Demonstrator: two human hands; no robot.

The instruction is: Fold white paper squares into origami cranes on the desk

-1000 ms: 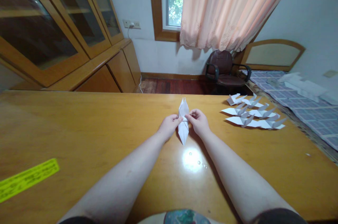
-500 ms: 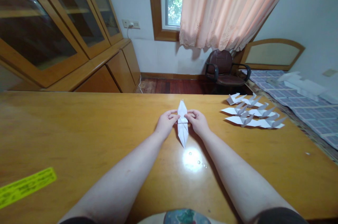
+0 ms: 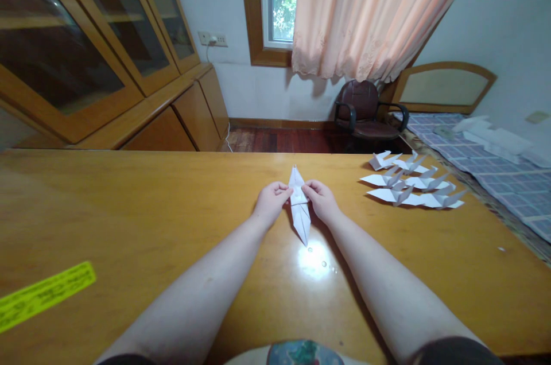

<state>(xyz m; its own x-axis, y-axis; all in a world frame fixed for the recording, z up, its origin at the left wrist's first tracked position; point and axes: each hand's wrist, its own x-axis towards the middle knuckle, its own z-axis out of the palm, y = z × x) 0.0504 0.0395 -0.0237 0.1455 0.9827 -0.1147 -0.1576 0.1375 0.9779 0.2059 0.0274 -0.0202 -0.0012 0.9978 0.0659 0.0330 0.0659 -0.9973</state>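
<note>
A white folded paper piece (image 3: 301, 214), long and pointed at both ends with a crosswise fold in the middle, is held just over the table in front of me. My left hand (image 3: 272, 202) pinches its left edge near the middle. On the opposite edge, my right hand (image 3: 321, 200) grips it between thumb and fingers. The fingertips behind the paper are partly hidden. To the right, several finished white paper cranes (image 3: 390, 195) lie in rows.
The wooden table (image 3: 172, 193) spreads out on both sides of my arms. A yellow printed strip (image 3: 47, 296) lies at the left. Beyond the far edge are a brown office chair (image 3: 364, 104) and a glass-fronted cabinet (image 3: 142, 84). A bed (image 3: 486, 147) stands at the right.
The folded paper has come slightly toward me, and its near tip has swung a little to the right. Both hands still hold its edges.
</note>
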